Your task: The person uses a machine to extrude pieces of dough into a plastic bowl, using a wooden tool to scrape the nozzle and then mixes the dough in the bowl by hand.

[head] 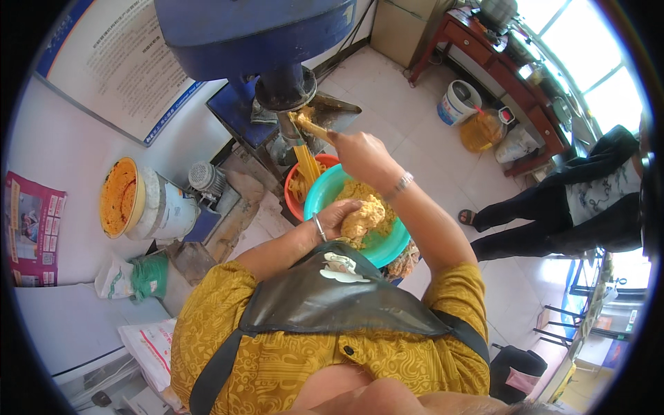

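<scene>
My right hand is closed around a wooden stick, whose dough-smeared far end is at the feed opening of a blue machine. In my left hand rests a lump of yellow dough, held over a turquoise basin of crumbly yellow dough. Flat yellow strips hang from the machine's outlet into a red basin that holds more strips. The turquoise basin partly hides the red one.
At left, an orange-stained bowl stands by a white bucket and a motor. A white pail and an oil jug are near a red desk. Another person stands at right.
</scene>
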Motion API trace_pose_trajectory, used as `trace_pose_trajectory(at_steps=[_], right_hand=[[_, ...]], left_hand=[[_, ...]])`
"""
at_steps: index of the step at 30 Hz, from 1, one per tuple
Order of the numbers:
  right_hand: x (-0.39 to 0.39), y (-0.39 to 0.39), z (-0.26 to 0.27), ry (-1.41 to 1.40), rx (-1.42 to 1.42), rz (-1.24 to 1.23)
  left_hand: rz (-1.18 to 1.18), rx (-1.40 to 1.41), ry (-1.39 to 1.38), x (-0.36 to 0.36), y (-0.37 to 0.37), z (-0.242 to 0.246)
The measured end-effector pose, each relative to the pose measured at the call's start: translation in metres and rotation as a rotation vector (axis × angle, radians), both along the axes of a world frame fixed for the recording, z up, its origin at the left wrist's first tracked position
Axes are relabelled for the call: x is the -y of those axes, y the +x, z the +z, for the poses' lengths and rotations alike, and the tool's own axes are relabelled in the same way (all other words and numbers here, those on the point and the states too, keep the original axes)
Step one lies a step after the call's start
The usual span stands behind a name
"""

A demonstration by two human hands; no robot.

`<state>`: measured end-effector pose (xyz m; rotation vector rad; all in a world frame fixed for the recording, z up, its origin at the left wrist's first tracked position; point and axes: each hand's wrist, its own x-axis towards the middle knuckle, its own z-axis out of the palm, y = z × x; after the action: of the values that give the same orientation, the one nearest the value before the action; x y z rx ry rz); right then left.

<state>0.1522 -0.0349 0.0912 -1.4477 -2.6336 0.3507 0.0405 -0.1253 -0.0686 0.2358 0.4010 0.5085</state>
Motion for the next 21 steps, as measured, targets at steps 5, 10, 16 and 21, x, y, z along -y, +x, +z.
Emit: trace_pose_trajectory(at_steps=[5, 10, 16, 21], right_hand=[[0.008, 0.0, -0.019, 0.119, 0.047, -0.012], [-0.008, -0.004, -0.024, 0.134, 0.015, 0.008], [0.005, 0.009, 0.008, 0.024, 0.088, -0.062], [0.002, 0.003, -0.013, 0.069, 0.097, -0.044]], left_hand=[[0.076, 0.196, -0.242, 0.004, -0.006, 0.005], [0.086, 0.038, -0.137, 0.006, -0.021, 0.014], [0.191, -0.039, -0.026, 0.007, -0.028, 0.004], [0.252, -0.13, 0.153, 0.009, -0.041, 0.033]])
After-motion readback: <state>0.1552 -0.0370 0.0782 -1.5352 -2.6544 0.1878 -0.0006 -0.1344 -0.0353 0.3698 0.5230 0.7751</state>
